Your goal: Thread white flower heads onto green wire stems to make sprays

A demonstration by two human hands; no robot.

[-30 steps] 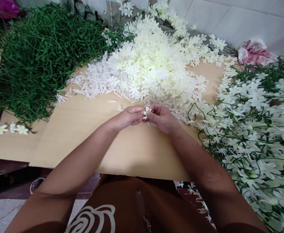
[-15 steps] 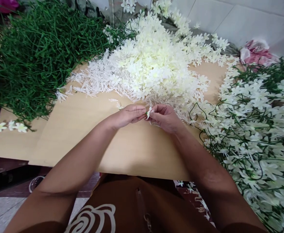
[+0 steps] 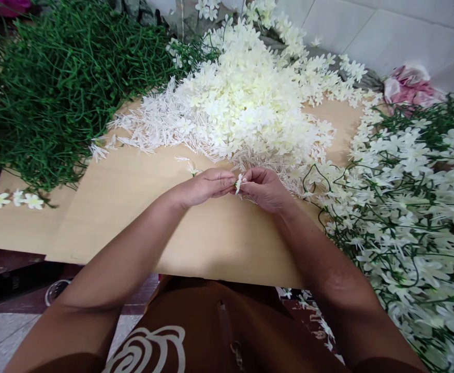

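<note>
My left hand and my right hand meet over the board, fingertips almost touching. Between them is a small white artificial flower, its petals facing my right hand. The left fingers are closed at the flower's base; the stem is mostly hidden behind them. My right thumb and forefinger pinch at the flower's front side. Just beyond the hands lies a big heap of pale yellow-white artificial blossoms. Thin white stamens are piled along its left and front edge.
Green plastic stems form a large pile at the left. Assembled white flower sprays are heaped on the right. The tan board covers the table. A pink-and-white plastic bag rests by the tiled wall.
Both hands have stayed nearly in place. The small flower has turned a little between the fingertips and sits slightly farther right.
</note>
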